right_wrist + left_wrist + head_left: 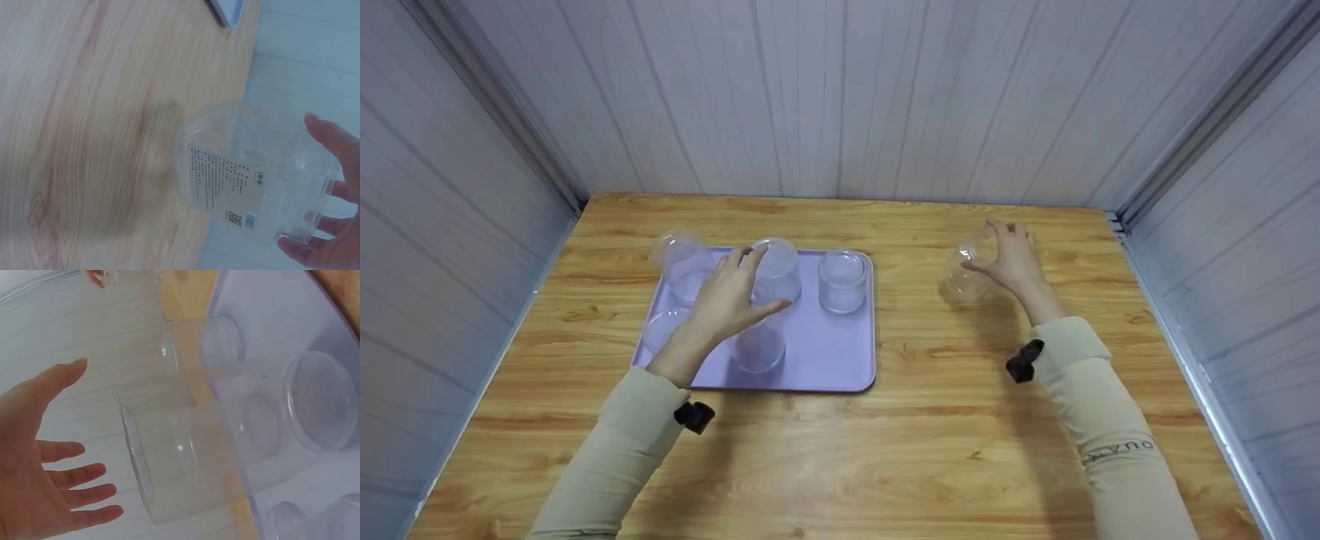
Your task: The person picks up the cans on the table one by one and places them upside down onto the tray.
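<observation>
My left hand (724, 300) hovers over the purple tray (832, 360) with thumb and fingers spread, nothing between them. Nearest to it is a clear plastic jar (185, 467), upright on the tray; the left wrist view shows a gap between its top and the fingers. Over to the right, my right hand (1012, 259) holds a clear, faceted plastic jar (247, 169) around its upper end, thumb on one side and fingers on the other. That jar bears a printed label (225, 185) with a barcode. Whether its base touches the table is unclear.
More clear jars stand on the tray: one at its right back (842, 281), one at the middle back (780, 266), another at the left back (679, 255). The wooden table (915, 450) is bounded by pale panel walls (840, 97) behind and at both sides.
</observation>
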`<state>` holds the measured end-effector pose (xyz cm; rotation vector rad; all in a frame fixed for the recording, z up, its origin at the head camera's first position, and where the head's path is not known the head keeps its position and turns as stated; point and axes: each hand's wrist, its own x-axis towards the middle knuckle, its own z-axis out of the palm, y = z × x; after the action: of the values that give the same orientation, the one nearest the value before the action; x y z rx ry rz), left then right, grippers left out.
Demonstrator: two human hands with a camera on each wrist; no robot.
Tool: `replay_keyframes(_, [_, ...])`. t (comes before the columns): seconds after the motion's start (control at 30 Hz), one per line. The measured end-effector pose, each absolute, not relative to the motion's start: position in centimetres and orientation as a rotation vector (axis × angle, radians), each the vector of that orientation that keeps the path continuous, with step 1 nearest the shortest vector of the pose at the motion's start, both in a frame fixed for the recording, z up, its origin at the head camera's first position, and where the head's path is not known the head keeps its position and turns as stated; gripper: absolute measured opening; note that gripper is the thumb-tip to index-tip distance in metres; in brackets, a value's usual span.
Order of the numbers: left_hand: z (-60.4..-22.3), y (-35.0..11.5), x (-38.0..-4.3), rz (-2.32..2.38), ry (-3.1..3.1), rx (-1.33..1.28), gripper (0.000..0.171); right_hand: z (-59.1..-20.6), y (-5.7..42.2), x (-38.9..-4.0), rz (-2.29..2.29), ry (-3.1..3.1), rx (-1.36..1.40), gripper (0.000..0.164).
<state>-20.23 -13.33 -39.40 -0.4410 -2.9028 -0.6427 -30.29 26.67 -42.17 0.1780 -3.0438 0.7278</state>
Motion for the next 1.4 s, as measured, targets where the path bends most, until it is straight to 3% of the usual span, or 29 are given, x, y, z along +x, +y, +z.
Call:
replay_keyframes(0.27, [-39.8, -12.6, -20.1, -0.734, -2.793, -0.402, 0.073, -42.3, 26.1, -29.1, 0.849, -2.912, 0.217, 0.085])
replay_keyframes(1.4, [-40.9, -8.7, -17.3, -1.195, -2.376, -0.384, 0.057, -41.5, 22.3, -22.9, 1.308, -2.341, 0.406, 0.076])
